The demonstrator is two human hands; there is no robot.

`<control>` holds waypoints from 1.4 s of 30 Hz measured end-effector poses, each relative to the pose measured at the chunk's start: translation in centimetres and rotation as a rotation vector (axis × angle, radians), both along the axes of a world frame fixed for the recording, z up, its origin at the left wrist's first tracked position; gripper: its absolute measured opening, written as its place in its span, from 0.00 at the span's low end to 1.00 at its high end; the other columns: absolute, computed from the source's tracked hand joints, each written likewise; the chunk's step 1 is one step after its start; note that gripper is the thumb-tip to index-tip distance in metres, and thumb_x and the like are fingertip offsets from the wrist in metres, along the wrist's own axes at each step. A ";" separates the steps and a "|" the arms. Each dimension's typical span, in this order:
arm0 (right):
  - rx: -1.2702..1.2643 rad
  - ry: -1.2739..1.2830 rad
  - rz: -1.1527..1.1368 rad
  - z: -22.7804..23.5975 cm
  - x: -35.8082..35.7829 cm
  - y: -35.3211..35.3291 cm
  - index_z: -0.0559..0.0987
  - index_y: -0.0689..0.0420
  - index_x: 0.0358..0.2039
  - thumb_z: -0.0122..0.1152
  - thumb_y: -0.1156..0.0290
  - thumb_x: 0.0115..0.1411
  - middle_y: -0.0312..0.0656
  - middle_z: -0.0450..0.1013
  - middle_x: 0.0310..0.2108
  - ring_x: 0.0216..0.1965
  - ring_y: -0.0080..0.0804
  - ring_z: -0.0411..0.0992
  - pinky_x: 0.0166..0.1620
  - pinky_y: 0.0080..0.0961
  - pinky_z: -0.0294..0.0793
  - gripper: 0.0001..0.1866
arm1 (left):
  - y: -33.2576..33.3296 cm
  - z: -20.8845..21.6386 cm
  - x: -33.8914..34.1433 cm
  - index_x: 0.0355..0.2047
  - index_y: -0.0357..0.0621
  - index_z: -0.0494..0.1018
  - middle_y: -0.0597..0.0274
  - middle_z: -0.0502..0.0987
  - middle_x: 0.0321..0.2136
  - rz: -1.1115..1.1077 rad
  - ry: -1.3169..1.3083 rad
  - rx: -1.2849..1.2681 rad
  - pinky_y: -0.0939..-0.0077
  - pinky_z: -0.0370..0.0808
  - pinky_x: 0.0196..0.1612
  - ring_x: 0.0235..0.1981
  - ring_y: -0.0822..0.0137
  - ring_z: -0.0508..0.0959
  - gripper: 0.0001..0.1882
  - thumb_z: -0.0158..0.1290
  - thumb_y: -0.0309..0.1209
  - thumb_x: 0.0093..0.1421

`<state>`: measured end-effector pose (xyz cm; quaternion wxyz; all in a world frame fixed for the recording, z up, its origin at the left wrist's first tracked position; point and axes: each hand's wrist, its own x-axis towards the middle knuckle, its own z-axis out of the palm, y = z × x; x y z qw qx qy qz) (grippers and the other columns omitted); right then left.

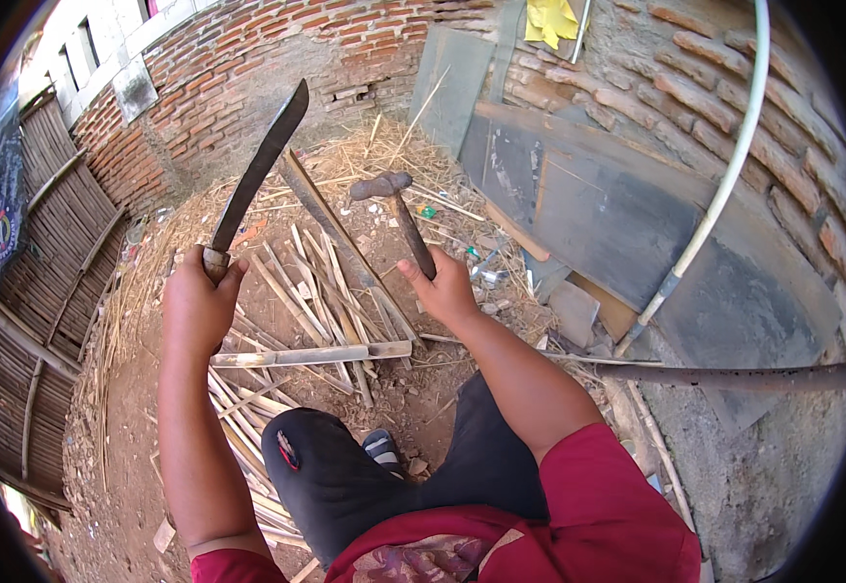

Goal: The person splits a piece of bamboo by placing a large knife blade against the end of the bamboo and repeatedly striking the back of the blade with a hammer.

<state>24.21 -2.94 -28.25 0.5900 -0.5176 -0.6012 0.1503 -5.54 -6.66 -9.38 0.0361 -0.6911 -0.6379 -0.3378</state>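
My left hand is closed around the wooden handle of a machete, its long dark blade pointing up and slightly right. In my right hand is a hammer, gripped low on its dark handle with the rusty head raised at the top. Both tools are held up, apart from each other. Below and between them, split bamboo strips lie in a loose pile on the dirt. A halved bamboo length lies crosswise in front of my knees, and a longer split piece slants away behind it.
A brick wall closes off the far side. Dark boards lean at the right beside a pale pole. A bamboo-slat panel stands at the left. Straw and scraps litter the ground; more strips lie by my left leg.
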 end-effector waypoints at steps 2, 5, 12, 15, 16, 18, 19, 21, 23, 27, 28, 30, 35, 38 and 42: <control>-0.040 -0.033 0.013 1.9 0.0 -2.4 0.76 0.61 0.31 0.66 0.48 0.63 0.45 0.72 0.19 0.20 0.38 0.71 0.27 0.36 0.69 0.25 | 0.2 0.1 -0.4 0.37 0.33 0.75 0.42 0.81 0.27 0.019 0.012 -0.049 0.55 0.76 0.35 0.30 0.43 0.81 0.20 0.66 0.41 0.58; -0.092 -0.105 0.057 2.4 0.6 -5.7 0.78 0.62 0.36 0.68 0.52 0.63 0.46 0.75 0.22 0.23 0.36 0.74 0.29 0.32 0.71 0.22 | -0.5 1.2 -0.1 0.37 0.34 0.75 0.41 0.81 0.28 0.001 0.040 -0.038 0.54 0.76 0.36 0.31 0.42 0.81 0.19 0.64 0.39 0.59; -0.095 -0.337 0.257 9.8 3.7 -11.2 0.79 0.59 0.42 0.69 0.60 0.60 0.46 0.78 0.26 0.27 0.38 0.78 0.34 0.34 0.74 0.17 | -0.1 1.5 -0.4 0.40 0.35 0.75 0.40 0.81 0.32 -0.048 0.083 -0.025 0.52 0.76 0.41 0.36 0.41 0.81 0.16 0.62 0.35 0.57; -0.124 -0.560 0.240 16.3 2.5 -12.2 0.80 0.58 0.42 0.67 0.60 0.61 0.48 0.78 0.26 0.27 0.43 0.77 0.33 0.36 0.73 0.16 | -1.0 3.0 -0.8 0.41 0.35 0.75 0.40 0.81 0.32 0.009 0.145 -0.071 0.53 0.77 0.43 0.37 0.41 0.81 0.16 0.61 0.34 0.57; -0.099 -0.593 0.211 18.1 2.2 -12.2 0.80 0.58 0.42 0.66 0.59 0.62 0.49 0.77 0.26 0.27 0.45 0.76 0.33 0.36 0.72 0.16 | -1.0 3.0 -1.1 0.41 0.35 0.75 0.40 0.81 0.32 0.016 0.136 -0.085 0.53 0.77 0.43 0.37 0.41 0.81 0.16 0.61 0.34 0.57; 0.007 -0.622 0.138 21.0 2.0 -11.7 0.80 0.58 0.42 0.64 0.58 0.63 0.48 0.77 0.26 0.26 0.44 0.75 0.32 0.36 0.71 0.16 | -1.0 3.1 -1.3 0.41 0.35 0.75 0.40 0.81 0.32 0.021 0.119 -0.111 0.53 0.77 0.43 0.37 0.41 0.81 0.17 0.61 0.34 0.57; 0.093 -0.618 0.100 22.5 1.9 -11.4 0.80 0.58 0.42 0.63 0.57 0.64 0.47 0.77 0.25 0.26 0.42 0.75 0.32 0.35 0.70 0.16 | -1.0 3.2 -1.6 0.42 0.35 0.75 0.41 0.82 0.33 0.030 0.132 -0.122 0.54 0.77 0.43 0.37 0.42 0.82 0.17 0.61 0.34 0.57; 0.187 -0.646 0.040 25.3 2.3 -10.7 0.80 0.60 0.43 0.62 0.56 0.66 0.44 0.76 0.25 0.25 0.35 0.73 0.32 0.33 0.70 0.18 | -0.8 3.1 -1.8 0.42 0.34 0.75 0.41 0.82 0.33 0.031 0.151 -0.115 0.54 0.77 0.44 0.38 0.42 0.82 0.17 0.61 0.34 0.57; 0.314 -0.619 -0.015 26.9 3.2 -9.4 0.80 0.60 0.44 0.61 0.54 0.67 0.42 0.76 0.24 0.25 0.32 0.71 0.31 0.32 0.69 0.20 | -0.6 3.2 -1.5 0.43 0.34 0.75 0.41 0.82 0.33 0.014 0.161 -0.135 0.55 0.77 0.44 0.38 0.42 0.82 0.17 0.60 0.33 0.58; 0.320 -0.531 -0.080 28.6 2.6 -8.2 0.80 0.61 0.47 0.60 0.53 0.68 0.43 0.75 0.24 0.25 0.31 0.71 0.31 0.31 0.69 0.22 | -0.9 3.4 -1.8 0.43 0.34 0.75 0.41 0.82 0.33 0.004 0.159 -0.129 0.54 0.77 0.44 0.38 0.42 0.82 0.16 0.59 0.32 0.57; 0.331 -0.535 -0.092 28.3 2.4 -7.9 0.80 0.61 0.47 0.60 0.53 0.68 0.43 0.75 0.24 0.25 0.31 0.71 0.31 0.31 0.69 0.22 | -1.1 3.5 -1.8 0.43 0.34 0.75 0.41 0.82 0.33 0.003 0.166 -0.122 0.54 0.77 0.44 0.37 0.42 0.82 0.16 0.58 0.31 0.57; 0.354 -0.544 -0.117 27.3 2.1 -7.0 0.80 0.61 0.48 0.60 0.53 0.67 0.44 0.75 0.24 0.25 0.32 0.72 0.32 0.32 0.69 0.22 | -1.3 3.7 -1.7 0.43 0.34 0.75 0.41 0.82 0.33 0.008 0.175 -0.123 0.54 0.78 0.44 0.37 0.42 0.82 0.16 0.58 0.30 0.56; 0.259 -0.667 -0.140 26.5 2.6 -6.3 0.80 0.61 0.50 0.59 0.52 0.68 0.45 0.74 0.23 0.25 0.35 0.72 0.32 0.34 0.70 0.23 | -1.2 3.6 -2.0 0.42 0.33 0.75 0.40 0.82 0.32 -0.012 0.187 -0.101 0.55 0.78 0.43 0.37 0.42 0.82 0.15 0.57 0.27 0.55; 0.294 -0.687 -0.170 28.0 3.3 -6.1 0.79 0.61 0.50 0.58 0.52 0.68 0.45 0.74 0.24 0.26 0.35 0.73 0.33 0.33 0.70 0.23 | -1.5 3.9 -2.2 0.41 0.32 0.75 0.39 0.82 0.33 -0.021 0.192 -0.100 0.54 0.78 0.44 0.37 0.41 0.82 0.15 0.57 0.27 0.54; 0.263 -0.629 -0.112 29.5 3.4 -7.3 0.79 0.62 0.50 0.57 0.53 0.69 0.44 0.74 0.26 0.28 0.31 0.72 0.34 0.30 0.69 0.23 | -1.7 3.8 -2.2 0.40 0.34 0.76 0.40 0.82 0.33 -0.009 0.188 -0.106 0.53 0.78 0.45 0.38 0.41 0.82 0.14 0.57 0.28 0.55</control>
